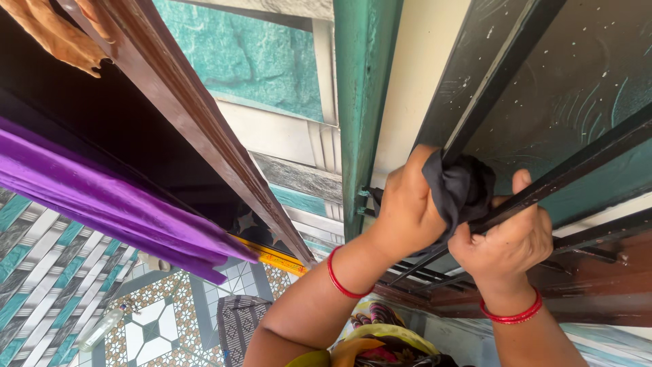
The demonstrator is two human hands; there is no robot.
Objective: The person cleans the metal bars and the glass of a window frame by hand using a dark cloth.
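My left hand [405,204] presses a bunched black cloth [460,188] against a dark metal gate bar [577,170]. My right hand [506,241] grips the same bar just below the cloth, thumb up beside the cloth. Both wrists wear red bangles [339,278]. The bar runs diagonally across a dark metal gate panel [584,75]. The cloth hides part of the bar and my left fingers.
A green door frame post [363,102] stands left of the gate. A brown wooden door edge [197,129] and a purple curtain [102,204] are at the left. Below lie a patterned tile floor [163,319], a clear bottle [102,329] and a small mat [238,323].
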